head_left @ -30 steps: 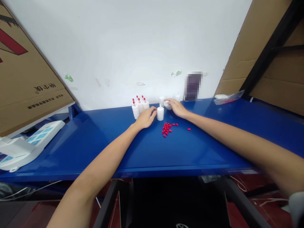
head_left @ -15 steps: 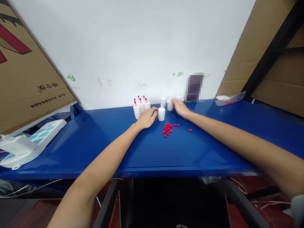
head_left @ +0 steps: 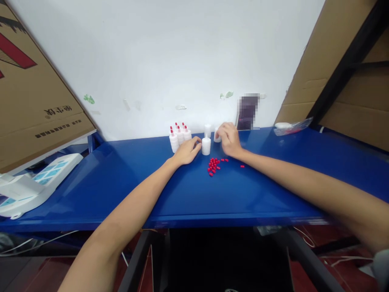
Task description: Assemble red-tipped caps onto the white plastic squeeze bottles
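White bottles (head_left: 206,148) seem mid-arranging, needing a light touch next. Our left hand (head_left: 186,152) lies half-open, empty; our right hand (head_left: 230,140) curls, its hold unclear.

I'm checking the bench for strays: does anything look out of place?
Yes, one red cap lies alone, right of the loose pile. The wall also looks marred, with a ragged green patch at left.

Blue table (head_left: 182,194) | white bottles (head_left: 206,147) (some red-tipped) | loose red caps (head_left: 213,163) | white power strip (head_left: 51,174)
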{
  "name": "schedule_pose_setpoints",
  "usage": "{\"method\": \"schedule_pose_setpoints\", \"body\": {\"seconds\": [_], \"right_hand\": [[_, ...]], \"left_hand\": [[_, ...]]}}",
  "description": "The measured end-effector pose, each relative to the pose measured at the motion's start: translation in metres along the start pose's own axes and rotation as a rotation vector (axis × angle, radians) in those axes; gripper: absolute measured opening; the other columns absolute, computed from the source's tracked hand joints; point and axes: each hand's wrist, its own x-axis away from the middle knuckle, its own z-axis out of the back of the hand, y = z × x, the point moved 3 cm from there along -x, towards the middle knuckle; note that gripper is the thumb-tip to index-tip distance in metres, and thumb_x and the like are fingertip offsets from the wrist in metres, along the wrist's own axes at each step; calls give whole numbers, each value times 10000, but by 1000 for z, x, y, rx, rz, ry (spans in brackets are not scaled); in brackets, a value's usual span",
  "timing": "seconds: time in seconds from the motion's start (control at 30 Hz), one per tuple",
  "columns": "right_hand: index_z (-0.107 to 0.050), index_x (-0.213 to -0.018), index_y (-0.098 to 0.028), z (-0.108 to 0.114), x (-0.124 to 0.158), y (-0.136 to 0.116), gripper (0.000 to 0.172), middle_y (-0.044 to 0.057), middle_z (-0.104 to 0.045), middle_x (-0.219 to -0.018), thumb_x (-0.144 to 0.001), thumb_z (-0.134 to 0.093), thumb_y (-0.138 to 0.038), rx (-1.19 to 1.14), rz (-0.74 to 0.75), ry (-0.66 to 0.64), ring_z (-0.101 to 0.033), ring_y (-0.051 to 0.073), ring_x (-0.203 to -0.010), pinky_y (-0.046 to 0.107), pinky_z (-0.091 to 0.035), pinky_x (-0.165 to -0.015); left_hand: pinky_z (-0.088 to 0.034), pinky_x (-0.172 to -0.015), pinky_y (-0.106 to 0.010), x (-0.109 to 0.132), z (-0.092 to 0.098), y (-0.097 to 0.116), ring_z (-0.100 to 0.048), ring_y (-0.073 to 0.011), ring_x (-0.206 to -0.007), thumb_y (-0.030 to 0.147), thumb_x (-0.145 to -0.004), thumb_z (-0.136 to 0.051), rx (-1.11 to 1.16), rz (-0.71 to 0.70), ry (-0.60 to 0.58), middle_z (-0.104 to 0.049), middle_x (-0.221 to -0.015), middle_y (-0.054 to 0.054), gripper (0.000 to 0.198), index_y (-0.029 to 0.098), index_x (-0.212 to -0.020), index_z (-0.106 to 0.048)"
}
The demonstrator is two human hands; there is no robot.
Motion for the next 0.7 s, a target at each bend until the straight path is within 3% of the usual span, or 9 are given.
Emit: {"method": "schedule_pose_setpoints", "body": {"seconds": [0.07, 0.13, 0.27, 0.4, 0.53, 0.7], "right_hand": [[-397, -504, -233, -8, 4, -8, 476, 45, -503, -581, -943, -403, -417, -22, -22, -97, -550, 232, -758, 439, -389, -929], [-332, -478, -237, -14, 6, -8, 514, 12, -391, -495, -942, -409, -445, -86, -90, -133, -466, 185, -592, 388, -393, -765], [-461, -659, -236, -16, 5, -1, 360, -25, -422, -539, -924, -463, -479, -221, -191, -101, -414, 162, -547, 326, -322, -601], [-519, -883, -249, -16, 2, 2, 232, -37, -497, -638, -904, -513, -480, -254, -229, -146, -462, 172, -615, 308, -370, -641], [-581, -878, -223, -19, -1, 3, 190, 12, -612, -853, -876, -528, -405, -234, -145, -177, -540, 189, -771, 327, -424, -780], [-614, -870, -213, -24, -1, 6, 139, 5, -646, -784, -843, -519, -310, -248, -193, -234, -597, 200, -779, 335, -448, -807]], "left_hand": [[-461, -719, -332, 0, -1, -1, -615, -204, -742, 385, -993, -429, 9, -8, 2, -676, -831, -36, 274, 186, -1083, -594], [-435, -670, -316, 1, -2, -1, -587, -188, -679, 383, -980, -457, 6, -11, 1, -649, -762, -17, 245, 188, -1035, -594], [-387, -624, -292, 2, -7, 6, -559, -163, -628, 345, -966, -471, 2, -62, -25, -615, -690, 4, 214, 183, -932, -607], [-398, -644, -289, 4, -11, 22, -571, -155, -632, 332, -971, -462, 11, -137, -73, -634, -700, 9, 227, 183, -988, -633], [-407, -651, -297, 8, -11, 34, -571, -161, -629, 319, -976, -451, -1, -177, -111, -631, -699, 9, 240, 188, -1054, -637], [-460, -740, -327, 12, -7, 43, -614, -201, -792, 285, -982, -424, -97, -247, -115, -675, -895, -56, 259, 191, -1059, -652]]}}
